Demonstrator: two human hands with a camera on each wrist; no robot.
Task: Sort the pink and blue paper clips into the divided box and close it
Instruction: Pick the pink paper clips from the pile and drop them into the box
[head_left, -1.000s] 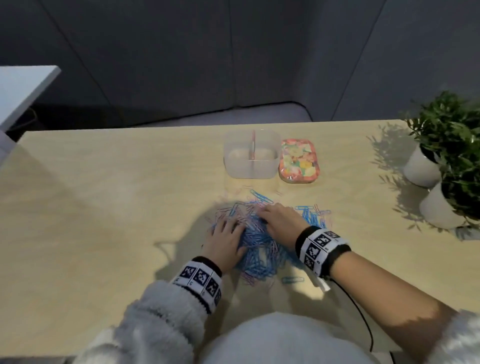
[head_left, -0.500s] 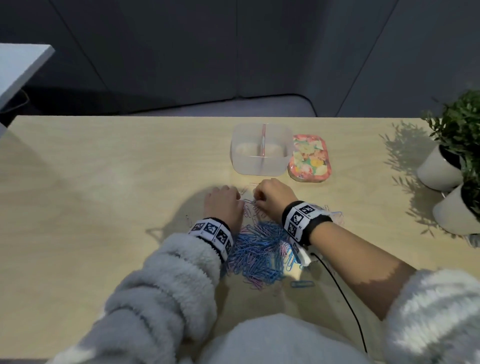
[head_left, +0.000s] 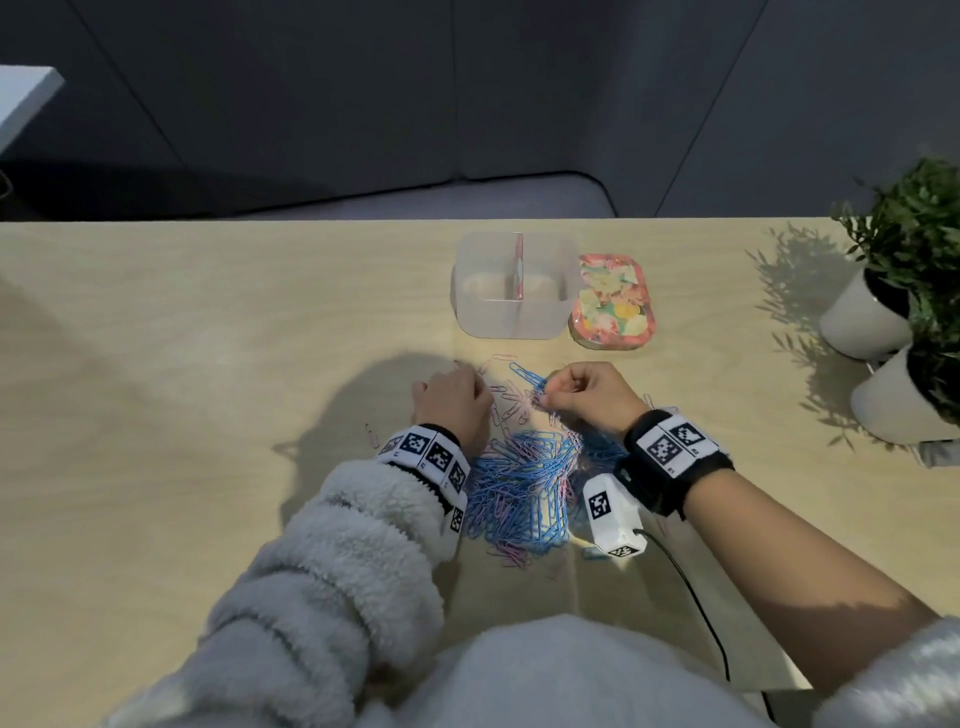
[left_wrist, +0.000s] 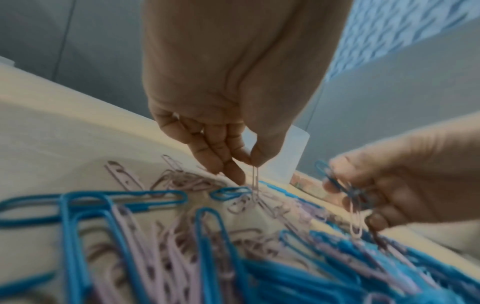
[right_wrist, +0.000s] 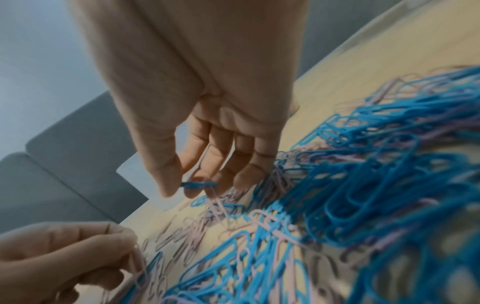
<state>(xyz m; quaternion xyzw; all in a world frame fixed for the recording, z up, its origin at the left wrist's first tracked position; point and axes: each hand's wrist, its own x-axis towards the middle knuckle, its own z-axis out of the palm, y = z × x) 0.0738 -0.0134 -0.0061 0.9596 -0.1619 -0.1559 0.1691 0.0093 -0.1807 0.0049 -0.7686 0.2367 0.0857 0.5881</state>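
A heap of pink and blue paper clips (head_left: 524, 483) lies on the wooden table in front of me. Beyond it stands the translucent divided box (head_left: 511, 319), open, both compartments looking empty. Its flowered lid (head_left: 613, 301) lies flat to the right of the box. My left hand (head_left: 470, 382) is at the far left edge of the heap, where thumb and forefinger pinch a pink clip (left_wrist: 255, 179) upright. My right hand (head_left: 548, 397) is at the far edge too, pinching a blue clip (right_wrist: 198, 184). A pink clip (left_wrist: 355, 222) dangles from that blue one.
Two white pots with green plants (head_left: 872, 317) stand at the table's right edge. A white tagged device (head_left: 610, 514) with a black cable hangs at my right wrist over the heap. A stray pink clip (head_left: 371, 434) lies left of the heap.
Both hands have moved off the top of the heap to its far edge, nearer the box. Their fingers, earlier spread over the clips, now pinch single clips.
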